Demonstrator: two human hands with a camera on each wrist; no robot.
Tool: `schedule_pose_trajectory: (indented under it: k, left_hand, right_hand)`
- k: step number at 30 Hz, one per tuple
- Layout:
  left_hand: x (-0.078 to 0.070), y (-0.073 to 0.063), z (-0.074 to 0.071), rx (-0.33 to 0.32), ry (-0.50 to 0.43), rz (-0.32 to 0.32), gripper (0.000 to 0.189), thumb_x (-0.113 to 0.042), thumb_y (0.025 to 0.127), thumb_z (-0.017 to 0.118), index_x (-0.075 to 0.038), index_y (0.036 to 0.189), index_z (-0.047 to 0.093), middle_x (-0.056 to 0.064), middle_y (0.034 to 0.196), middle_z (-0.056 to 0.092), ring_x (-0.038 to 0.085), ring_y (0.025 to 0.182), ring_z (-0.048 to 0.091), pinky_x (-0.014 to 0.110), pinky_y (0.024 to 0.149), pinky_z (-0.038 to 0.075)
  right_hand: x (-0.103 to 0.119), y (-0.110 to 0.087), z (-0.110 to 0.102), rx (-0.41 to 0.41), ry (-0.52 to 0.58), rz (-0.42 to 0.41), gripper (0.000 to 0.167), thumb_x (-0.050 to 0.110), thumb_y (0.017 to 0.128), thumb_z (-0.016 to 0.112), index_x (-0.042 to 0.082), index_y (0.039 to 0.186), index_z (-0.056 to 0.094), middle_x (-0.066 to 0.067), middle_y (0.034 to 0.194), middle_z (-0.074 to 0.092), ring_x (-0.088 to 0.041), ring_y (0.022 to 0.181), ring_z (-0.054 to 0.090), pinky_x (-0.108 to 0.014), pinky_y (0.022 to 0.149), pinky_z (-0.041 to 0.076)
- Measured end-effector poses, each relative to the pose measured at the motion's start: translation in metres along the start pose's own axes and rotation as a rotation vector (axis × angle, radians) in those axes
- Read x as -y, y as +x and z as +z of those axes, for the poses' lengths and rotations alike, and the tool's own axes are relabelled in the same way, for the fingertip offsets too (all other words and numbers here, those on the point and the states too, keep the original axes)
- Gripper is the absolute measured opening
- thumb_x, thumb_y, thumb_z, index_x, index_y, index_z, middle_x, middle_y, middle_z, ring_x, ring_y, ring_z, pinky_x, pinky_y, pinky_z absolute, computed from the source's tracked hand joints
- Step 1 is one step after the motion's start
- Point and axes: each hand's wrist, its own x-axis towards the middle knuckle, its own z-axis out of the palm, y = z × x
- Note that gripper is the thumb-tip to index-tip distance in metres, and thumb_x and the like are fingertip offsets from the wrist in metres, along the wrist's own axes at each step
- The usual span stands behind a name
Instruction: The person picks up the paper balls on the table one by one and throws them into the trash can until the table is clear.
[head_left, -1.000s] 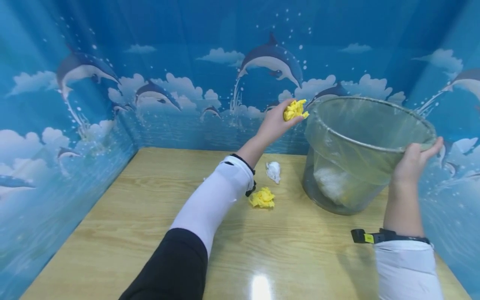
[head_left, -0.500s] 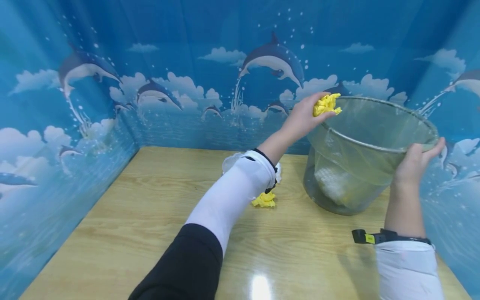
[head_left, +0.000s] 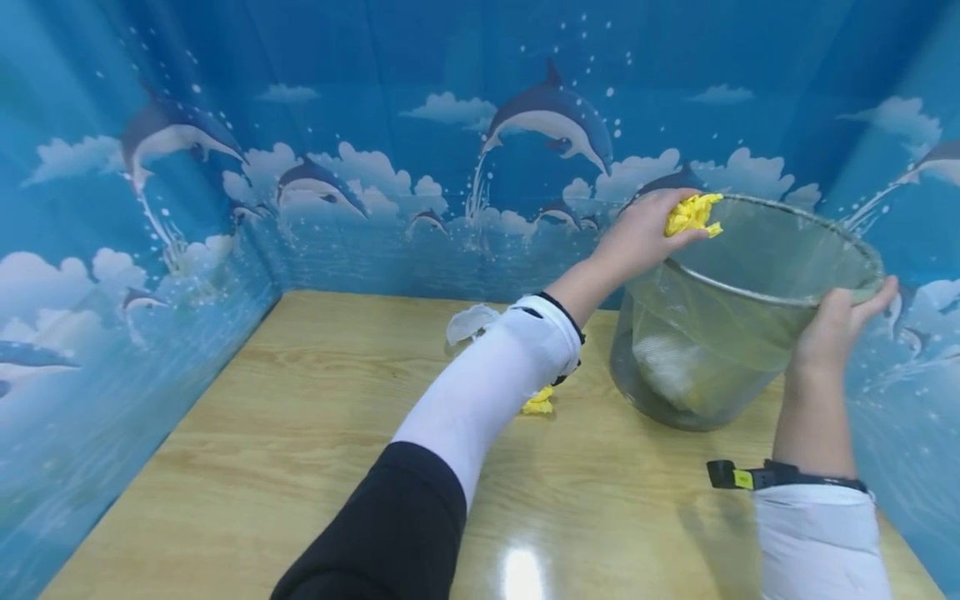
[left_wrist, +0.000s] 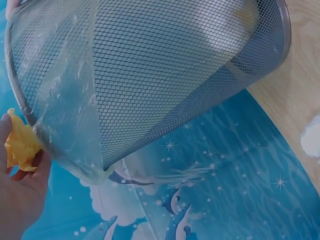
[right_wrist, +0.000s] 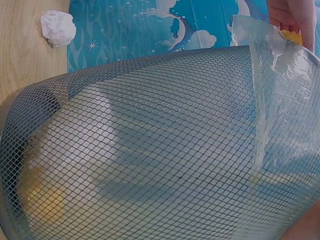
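Observation:
Crumpled yellow paper (head_left: 691, 216) is pinched between the thumb and fingers of my left hand (head_left: 648, 229), at the left rim of a mesh wastebasket (head_left: 630, 367). My right hand (head_left: 825, 333) grips the basket's right rim, and the basket leans toward me. A thin clear liner bag (left_wrist: 70, 95) is folded over that rim. Through the mesh, a white wad (right_wrist: 90, 125) and something yellow (right_wrist: 45, 200) show low inside the basket. On the table, another crumpled yellow paper (head_left: 538, 402) is partly covered by my left forearm.
A clear, whitish piece of plastic (head_left: 470, 322) lies on the wooden table (head_left: 300, 433) beyond my left sleeve. White crumpled paper (right_wrist: 58, 28) sits beside the basket in the right wrist view. A blue dolphin curtain (head_left: 375, 100) encloses the table's back and sides.
My left hand has carried the yellow paper rightward to the basket's rim. My forearm now hides the white paper in the head view. My right hand keeps its grip on the basket.

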Motion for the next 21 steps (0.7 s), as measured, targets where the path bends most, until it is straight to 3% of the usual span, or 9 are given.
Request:
schedule_pose_trajectory:
  k: [8,13,21]
  left_hand:
    - [-0.0050,-0.0001,0.0053,0.034,-0.020,-0.019,0.066,-0.046,0.093,0.059,-0.032,0.150,0.031,-0.013,0.140,0.048,-0.001,0.115,0.051,0.011,0.085,0.045]
    - [-0.0056,0.0002,0.0054,0.040,-0.028,-0.015,0.067,-0.046,0.092,0.060,-0.032,0.151,0.030,-0.014,0.143,0.045,-0.001,0.121,0.049,0.012,0.092,0.044]
    - [-0.0044,-0.0010,0.0076,0.065,-0.007,0.009,0.065,-0.044,0.093,0.060,-0.032,0.150,0.031,-0.011,0.138,0.049,0.000,0.116,0.050,0.013,0.090,0.044]
  right_hand:
    - [0.0003,-0.0005,-0.0007,0.009,0.013,-0.002,0.068,0.024,0.099,0.021,0.043,0.148,-0.023,0.022,0.155,-0.026,0.008,0.140,-0.012,-0.021,0.113,0.003]
    - [-0.0005,0.0012,0.0001,-0.002,0.019,-0.022,0.067,0.026,0.099,0.022,0.043,0.148,-0.021,0.022,0.155,-0.024,0.008,0.140,-0.011,-0.018,0.114,0.001]
    - [-0.0009,-0.0006,0.0005,-0.009,0.013,-0.011,0.068,0.025,0.099,0.021,0.042,0.149,-0.021,0.022,0.156,-0.024,0.008,0.140,-0.013,-0.018,0.115,-0.003]
